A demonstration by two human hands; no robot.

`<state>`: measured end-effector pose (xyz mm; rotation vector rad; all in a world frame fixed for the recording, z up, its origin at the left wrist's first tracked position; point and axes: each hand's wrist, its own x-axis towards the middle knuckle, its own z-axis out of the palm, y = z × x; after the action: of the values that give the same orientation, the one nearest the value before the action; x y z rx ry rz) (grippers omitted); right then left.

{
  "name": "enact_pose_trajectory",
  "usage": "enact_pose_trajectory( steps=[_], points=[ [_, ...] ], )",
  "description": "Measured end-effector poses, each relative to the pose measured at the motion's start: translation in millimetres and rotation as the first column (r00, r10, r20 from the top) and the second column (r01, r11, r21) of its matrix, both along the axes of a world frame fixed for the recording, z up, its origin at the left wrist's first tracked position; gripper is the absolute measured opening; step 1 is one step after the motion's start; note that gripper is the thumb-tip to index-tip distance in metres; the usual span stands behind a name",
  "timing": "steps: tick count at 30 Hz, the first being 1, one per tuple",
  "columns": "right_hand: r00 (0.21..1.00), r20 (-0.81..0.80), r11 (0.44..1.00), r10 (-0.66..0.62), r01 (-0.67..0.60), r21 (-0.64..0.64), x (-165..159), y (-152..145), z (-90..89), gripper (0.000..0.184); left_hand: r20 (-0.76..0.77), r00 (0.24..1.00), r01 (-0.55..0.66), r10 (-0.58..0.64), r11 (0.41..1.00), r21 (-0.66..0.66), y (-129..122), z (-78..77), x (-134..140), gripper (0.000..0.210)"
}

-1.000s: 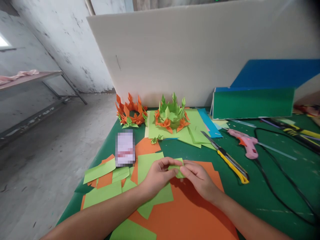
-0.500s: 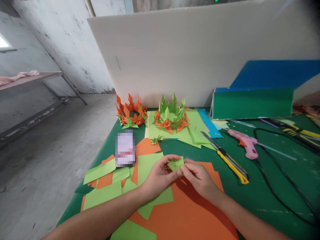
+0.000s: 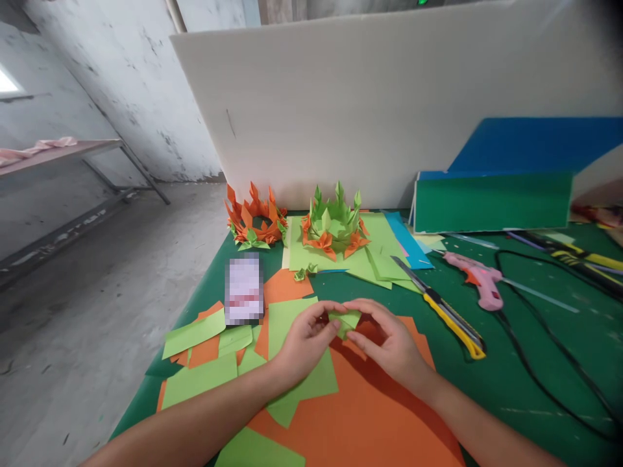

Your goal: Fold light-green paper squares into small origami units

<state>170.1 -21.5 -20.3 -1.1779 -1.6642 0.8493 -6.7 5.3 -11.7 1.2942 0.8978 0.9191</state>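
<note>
Between my two hands is a small folded piece of green paper (image 3: pixel 346 320), held above a large orange sheet (image 3: pixel 370 408). My left hand (image 3: pixel 306 337) pinches its left side between thumb and fingers. My right hand (image 3: pixel 389 337) grips its upper right edge, with the thumb by its lower corner. Behind them stand an orange paper crown (image 3: pixel 256 217) with green flowers and a green paper crown (image 3: pixel 335 214) with orange flowers. Small folded green paper pieces (image 3: pixel 305 272) lie in front of the green crown.
Green paper sheets (image 3: pixel 199 383) and orange scraps spread to the left, beside a phone (image 3: pixel 243 288). On the right lie a yellow utility knife (image 3: pixel 455 321) with its blade out, a pink glue gun (image 3: pixel 479 279) and its black cord (image 3: pixel 535 383). A white board (image 3: pixel 341 110) stands behind.
The green paper has been turned from a squarish shape to a downward-pointing triangle. My right hand has opened wider around it, fingers shifting to its top edge.
</note>
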Motion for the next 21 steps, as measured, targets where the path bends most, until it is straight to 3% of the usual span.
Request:
enact_pose_trajectory(
  steps=[8,15,21],
  points=[
    [0.997,0.025,0.997,-0.075,0.075,0.008,0.2,-0.7,2.8,0.024,-0.018,1.0,-0.013,0.013,1.0,-0.02,-0.8,-0.2,1.1,0.018],
    [0.995,-0.049,0.995,-0.089,0.087,-0.042,2.2,-0.1,1.4,0.018,-0.145,0.989,-0.006,0.028,0.989,0.148,0.2,0.3,-1.8,0.016],
    [0.989,-0.087,0.991,-0.122,0.116,-0.071,2.7,1.0,2.0,0.013,-0.191,0.981,-0.005,0.044,0.979,0.203,1.2,5.7,-2.1,0.016]
  ],
)
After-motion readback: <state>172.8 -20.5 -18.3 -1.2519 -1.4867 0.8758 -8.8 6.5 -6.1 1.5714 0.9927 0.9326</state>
